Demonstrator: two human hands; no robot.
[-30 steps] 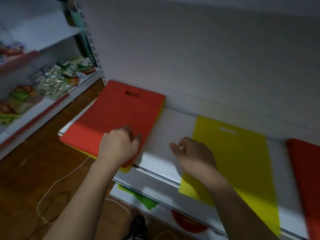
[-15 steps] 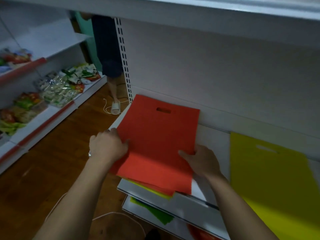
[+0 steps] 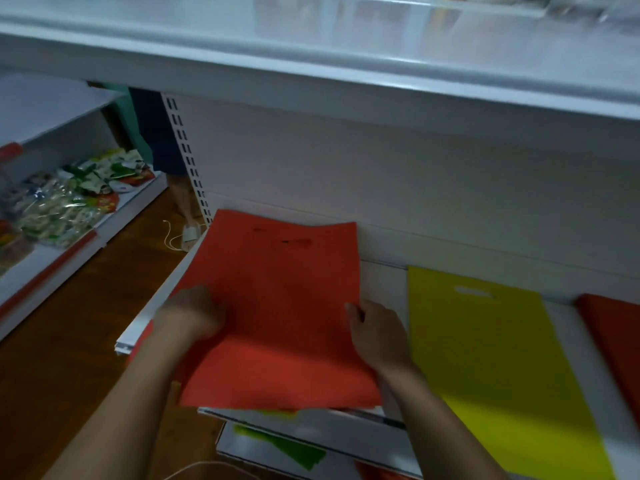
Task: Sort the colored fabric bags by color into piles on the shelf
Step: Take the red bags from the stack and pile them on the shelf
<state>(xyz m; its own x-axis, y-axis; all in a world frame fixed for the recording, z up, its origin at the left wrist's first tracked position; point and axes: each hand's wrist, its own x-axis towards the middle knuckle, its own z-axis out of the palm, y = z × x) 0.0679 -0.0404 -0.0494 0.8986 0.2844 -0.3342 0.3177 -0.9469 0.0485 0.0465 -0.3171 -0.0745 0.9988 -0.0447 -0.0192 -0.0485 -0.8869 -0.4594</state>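
Head view: both hands on the top red bag (image 3: 277, 306) of the mixed stack at the left end of the shelf (image 3: 384, 282). Left hand (image 3: 194, 315) grips the bag's left edge, fingers curled on the fabric; right hand (image 3: 375, 332) pinches the right edge, thumb on top. The bag's near end overhangs the shelf's front lip, and its handle cutout points at the back wall.

Yellow bag (image 3: 491, 368) lies flat just right of the stack, apart from it. Another red bag (image 3: 613, 334) sits further right, cut by the frame edge. A yellow-green edge (image 3: 277, 415) peeks out under the stack's front.

Risks, as a judgement:
- Thin, floppy fabric: the grip may catch two layers, so a wrong colour rides along.
- Dragging the top bag could pull the lower bags off the front lip, since they already overhang.
- Carrying it to the far red pile means crossing the yellow bag; a sagging edge could skew that pile.
- Dim, blurred picture, so the layer count is unclear.
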